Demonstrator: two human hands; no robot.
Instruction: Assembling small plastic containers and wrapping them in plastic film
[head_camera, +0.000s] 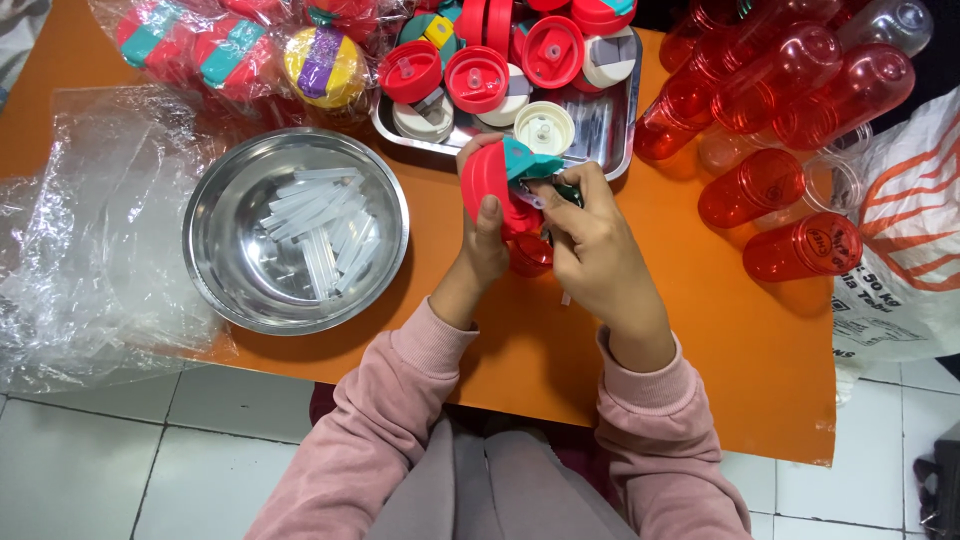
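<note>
Head view, looking down at an orange table (700, 340). I see both hands meeting just in front of the metal tray (620, 140). Left hand (485, 245) is wrapped around a red lid (487, 180), thumb pressed on its face, fingers curled behind the rim, so the grip is closed on the lid. The lid is held tilted on edge, above the table, with a teal flap (530, 160) at its top. Right hand (590, 240) sits against the lid from the other side, fingertips pinched in at the teal flap; what exactly they nip I cannot tell, the fingers cover it. A small red piece (530, 255) shows below, between the two hands. To the left, a steel bowl (230, 270) holds a heap of clear plastic straws (320, 225). The tray behind the hands is piled with red and white lids. Red see-through bottles (780, 90) lie stacked at the right, near a white and orange sack (915, 230). Crumpled clear plastic sheet (80, 240) lies at the far left, and bagged finished caps (250, 50) sit at the top left. Pink sleeves (400, 400) on both arms.
</note>
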